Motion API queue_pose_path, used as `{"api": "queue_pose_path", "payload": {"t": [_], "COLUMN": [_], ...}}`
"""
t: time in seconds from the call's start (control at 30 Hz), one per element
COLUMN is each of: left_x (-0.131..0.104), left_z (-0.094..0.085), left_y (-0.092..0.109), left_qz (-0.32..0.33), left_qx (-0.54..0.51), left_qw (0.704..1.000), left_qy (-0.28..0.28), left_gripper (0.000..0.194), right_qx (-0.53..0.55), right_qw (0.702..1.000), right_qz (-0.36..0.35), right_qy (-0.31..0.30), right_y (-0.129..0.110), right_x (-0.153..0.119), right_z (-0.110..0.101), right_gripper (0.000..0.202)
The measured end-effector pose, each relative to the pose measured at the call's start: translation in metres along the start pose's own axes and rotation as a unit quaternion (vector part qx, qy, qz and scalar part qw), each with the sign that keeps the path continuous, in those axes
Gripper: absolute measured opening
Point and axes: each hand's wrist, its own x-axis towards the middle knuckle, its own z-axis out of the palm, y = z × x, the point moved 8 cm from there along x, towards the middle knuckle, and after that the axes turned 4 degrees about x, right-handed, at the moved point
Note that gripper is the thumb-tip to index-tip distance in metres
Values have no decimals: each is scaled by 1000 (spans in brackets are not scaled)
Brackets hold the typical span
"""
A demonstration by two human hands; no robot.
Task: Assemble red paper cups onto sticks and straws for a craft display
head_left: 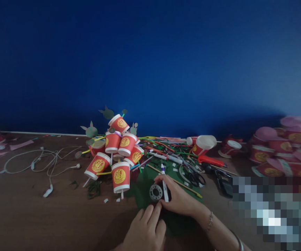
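Note:
My right hand point(178, 197) curls around a grey ring with small holes point(155, 192), which looks like a tape roll, and a white pen-shaped tube with a purple band point(164, 183) standing up against it. Close below, my left hand point(147, 226) has its fingers bent and together. Its fingertips meet my right thumb by the ring's lower edge, and anything between them is hidden. Both hands are over dark green paper point(145, 188). To their left is a stack of red paper cups point(120, 177) with yellow emblems, straws and paper rabbit heads point(91, 131).
Right of the hands lie black-handled scissors point(199, 179), a yellow-tipped stick point(192, 191) and a red cutter point(210, 161). Loose straws point(163, 143) and paper scraps cover the back. White earphones point(48, 190) lie left. More red cups with pink paper point(267, 151) stand far right, before a blue wall point(150, 69).

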Motion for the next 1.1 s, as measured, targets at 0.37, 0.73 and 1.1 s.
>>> {"api": "queue_pose_path", "payload": {"t": [0.37, 0.73, 1.1], "left_x": [-4, -8, 4], "left_z": [13, 23, -10], "left_y": [17, 14, -10], "left_qz": [103, 79, -35], "left_qx": [-16, -40, -16], "left_qw": [994, 991, 999], "left_qy": [-42, -104, 8], "left_gripper": [26, 21, 24], "right_qx": [37, 30, 88], "right_qw": [999, 999, 994], "right_qz": [13, 21, 39], "right_qy": [-23, -22, -45], "right_y": [0, -1, 6], "right_x": [-1, 0, -2], "right_z": [-2, -2, -1], "right_gripper": [63, 61, 67]}}
